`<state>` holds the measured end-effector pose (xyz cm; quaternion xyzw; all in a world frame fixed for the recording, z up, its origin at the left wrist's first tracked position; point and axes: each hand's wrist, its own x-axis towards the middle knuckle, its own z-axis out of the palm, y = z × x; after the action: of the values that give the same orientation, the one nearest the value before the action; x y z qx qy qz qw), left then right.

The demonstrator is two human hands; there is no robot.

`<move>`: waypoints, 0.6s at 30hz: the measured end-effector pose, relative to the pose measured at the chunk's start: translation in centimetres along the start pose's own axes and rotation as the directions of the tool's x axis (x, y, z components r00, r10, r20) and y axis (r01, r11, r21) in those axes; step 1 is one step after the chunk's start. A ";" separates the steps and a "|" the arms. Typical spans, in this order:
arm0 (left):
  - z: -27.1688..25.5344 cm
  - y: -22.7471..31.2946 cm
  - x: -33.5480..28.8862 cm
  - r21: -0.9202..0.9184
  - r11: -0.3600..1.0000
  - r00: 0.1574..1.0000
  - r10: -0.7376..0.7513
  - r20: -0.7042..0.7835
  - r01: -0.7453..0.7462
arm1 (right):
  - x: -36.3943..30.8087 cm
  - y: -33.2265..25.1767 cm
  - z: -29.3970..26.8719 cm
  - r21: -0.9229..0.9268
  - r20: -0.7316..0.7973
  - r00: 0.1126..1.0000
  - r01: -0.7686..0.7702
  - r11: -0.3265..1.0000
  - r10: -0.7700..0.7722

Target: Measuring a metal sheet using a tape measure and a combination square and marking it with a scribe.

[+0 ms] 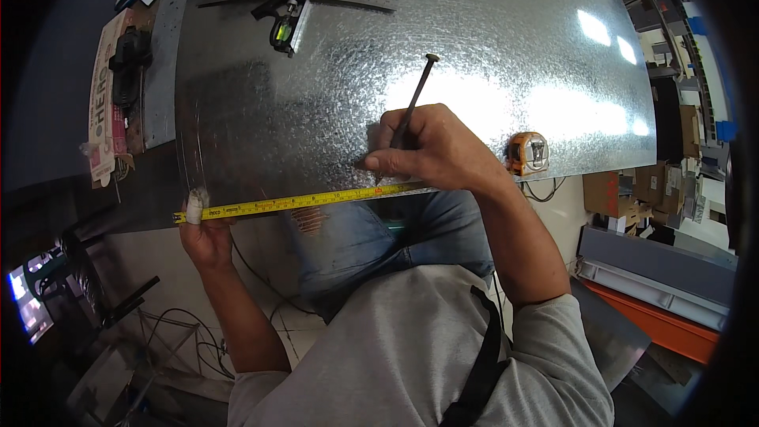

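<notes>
A large galvanized metal sheet (pixel 490 8) lies in front of me. The yellow tape blade (pixel 288 204) runs along its near edge, out of an orange tape measure case (pixel 528 153) standing at the right. At the blade's hooked end, my left hand (pixel 209 239) pinches the tape at the sheet's edge, its thumb wrapped in white. Over the middle of the blade, my right hand (pixel 436 150) grips a long dark nail (pixel 417 95) like a pencil, head up and slanting right. The fingers hide the nail's lower end. Farther off rests a combination square (pixel 288 20).
A long pink-and-white carton (pixel 104 95) with a black tool (pixel 130 63) beside it lies left of the sheet. Cardboard boxes (pixel 652 182) and grey and orange metal panels (pixel 648 320) stand at the right. Cables (pixel 174 312) hang below at the left.
</notes>
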<state>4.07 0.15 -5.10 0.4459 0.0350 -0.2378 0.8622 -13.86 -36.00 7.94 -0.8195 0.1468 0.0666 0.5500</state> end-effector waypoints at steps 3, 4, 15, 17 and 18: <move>-0.3 -0.1 0.0 -0.008 1.000 1.000 0.018 0.017 -0.018 | 0.0 0.0 -0.1 -0.016 -0.002 1.000 -0.002 1.000 0.002; -0.4 -0.1 0.0 -0.008 1.000 1.000 0.019 0.017 -0.018 | 0.0 0.0 -0.2 -0.012 0.001 1.000 0.001 1.000 -0.001; -0.4 0.0 0.0 -0.023 1.000 0.998 0.014 0.060 -0.012 | 0.0 0.0 -0.2 0.034 0.013 1.000 -0.027 0.999 0.027; -0.3 0.0 0.1 -0.033 0.999 0.999 0.005 0.050 -0.003 | 0.0 0.0 -0.2 0.068 0.020 0.999 -0.031 0.997 0.029; -0.2 0.0 0.1 -0.043 0.999 0.999 -0.005 0.040 0.007 | 0.0 0.0 -0.1 0.052 0.017 0.999 -0.038 0.998 0.037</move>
<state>4.19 0.32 -5.25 0.4224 0.0243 -0.2483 0.8714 -13.87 -36.15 7.95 -0.8013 0.1595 0.0794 0.5711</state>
